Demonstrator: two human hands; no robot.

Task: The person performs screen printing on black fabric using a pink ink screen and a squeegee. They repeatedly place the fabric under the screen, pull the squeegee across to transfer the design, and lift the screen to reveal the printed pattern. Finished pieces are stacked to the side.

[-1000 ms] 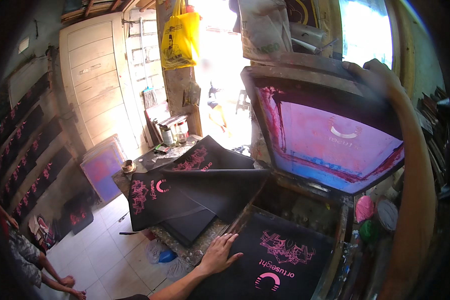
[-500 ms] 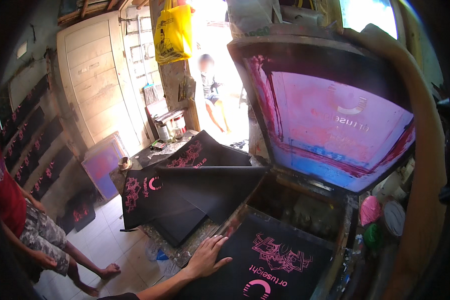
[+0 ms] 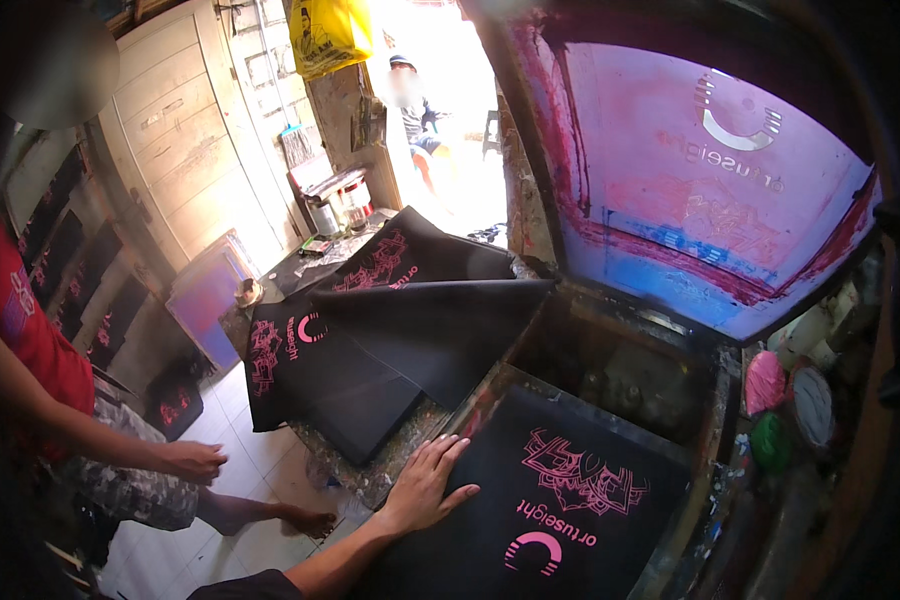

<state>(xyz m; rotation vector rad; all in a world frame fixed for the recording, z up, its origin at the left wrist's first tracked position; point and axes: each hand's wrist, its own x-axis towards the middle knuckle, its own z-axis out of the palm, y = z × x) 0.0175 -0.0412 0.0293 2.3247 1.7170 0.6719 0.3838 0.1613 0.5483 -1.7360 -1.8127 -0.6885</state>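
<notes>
Left hand [image 3: 425,490] rested on the edge of the black sheet [image 3: 560,530]

Its fingers lay straight and nearly together, the thumb apart, clamped on nothing. From there, the sheet spread toward three o'clock, the raised screen [image 3: 660,190] stood at one o'clock, and the pile of sheets [image 3: 370,350] was at eleven, on the worktop [image 3: 422,425]. The right hand was out of view, so I could not tell its state. In my judgement, light, flat pressure, away from the pink print [image 3: 570,480], suited best.
</notes>
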